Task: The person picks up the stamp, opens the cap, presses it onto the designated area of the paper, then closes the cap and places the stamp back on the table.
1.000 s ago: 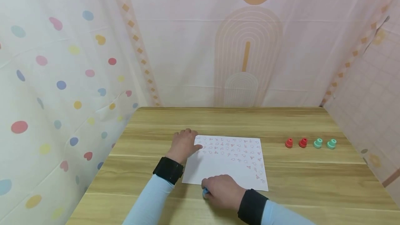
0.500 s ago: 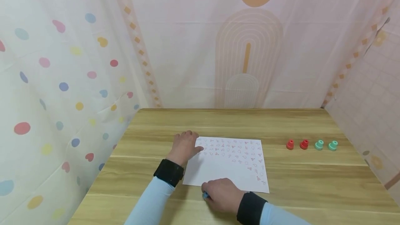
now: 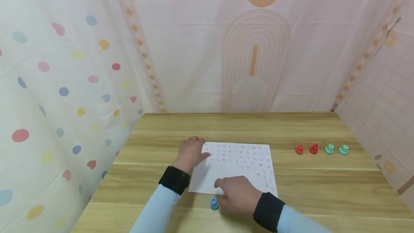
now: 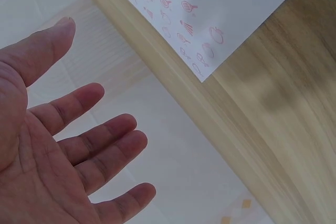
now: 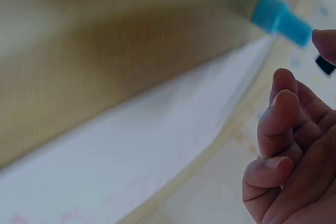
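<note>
Blue stamp (image 3: 214, 204) stands upright on the wooden table (image 3: 310, 193), near the front edge of the white paper (image 3: 223, 175) and just beside my right hand (image 3: 238, 194). It is a small piece with a stepped form: a wide round base, and above it a narrower stem. In the head view its colour is a medium blue, darker low at the base; in the right wrist view it is blurred and looks more turquoise. My right hand grips nothing; its fingers are loosely bent, and the thumb is very near to the stem, but I cannot tell if it touches.

On the paper there are small prints (image 3: 240, 152) in pale red, in rows along the far part and also down the right side. In the left wrist view I can distinguish some outlines: one is round like an apple, one is a narrow striped cone, another resembles a striped racket. In the head view they are too small for details. My left hand (image 3: 189, 154) is at the far left corner of the paper, with fingers relaxed and apart.

Well to the right, in one row, stand two red stamps (image 3: 299, 149) and two mint-green stamps (image 3: 329, 149), also stepped. Behind the table hangs a pale cloth (image 3: 194, 64) with an arch pattern.
</note>
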